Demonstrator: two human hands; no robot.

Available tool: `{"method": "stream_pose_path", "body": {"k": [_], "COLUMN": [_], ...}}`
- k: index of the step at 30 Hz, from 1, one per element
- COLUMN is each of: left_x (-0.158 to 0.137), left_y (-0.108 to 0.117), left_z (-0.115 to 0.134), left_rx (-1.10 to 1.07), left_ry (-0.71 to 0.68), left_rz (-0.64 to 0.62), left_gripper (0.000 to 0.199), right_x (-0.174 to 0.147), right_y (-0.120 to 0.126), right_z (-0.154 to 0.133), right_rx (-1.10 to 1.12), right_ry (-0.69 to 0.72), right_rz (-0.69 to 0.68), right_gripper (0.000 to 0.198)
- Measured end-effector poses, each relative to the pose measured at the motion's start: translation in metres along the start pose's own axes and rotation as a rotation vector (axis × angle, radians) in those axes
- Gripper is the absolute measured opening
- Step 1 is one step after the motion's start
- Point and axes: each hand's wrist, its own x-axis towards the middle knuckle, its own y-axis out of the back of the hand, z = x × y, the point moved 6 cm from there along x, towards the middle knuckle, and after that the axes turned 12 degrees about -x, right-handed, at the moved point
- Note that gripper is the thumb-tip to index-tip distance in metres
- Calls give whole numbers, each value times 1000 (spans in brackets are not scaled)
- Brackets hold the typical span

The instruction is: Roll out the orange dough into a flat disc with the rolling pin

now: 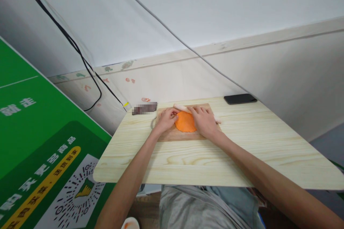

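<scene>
A flat, roundish sheet of orange dough (185, 122) lies on a wooden cutting board (172, 136) that has a metal ring at its left side. My left hand (167, 119) is at the dough's left edge, fingers bent together and gripping that edge. Across the dough's far right side runs a pale wooden rolling pin (180, 107), set at a slant. My right hand (204, 120) lies over the pin, its fingers curled on it and partly hiding it. Some of the dough's right edge is behind this hand.
A black phone (240, 98) rests at the table's back right. Near the back left is a blurred dark item (144, 108). The light wooden table (182, 164) meets the wall, where a grey cable (172, 32) hangs. A green printed panel (53, 132) stands left.
</scene>
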Motion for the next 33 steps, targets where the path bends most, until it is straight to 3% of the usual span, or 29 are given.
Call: {"method": "stream_pose_path", "body": {"k": [18,25,33], "left_x": [-1,-1,-1], "left_y": [0,1,2], "left_z": [5,6,7], "left_rx": [33,22,34], "left_ry": [-7,14,15], "left_rz": [9,-21,-27], "left_gripper": [16,27,23], "right_x": [0,0,0], "right_y": [0,0,1], "right_z": [0,0,0], "right_rx": [0,-7,-7], "right_ry": [3,8,3], "right_rz": [8,11,20], "right_gripper": [55,56,54]}}
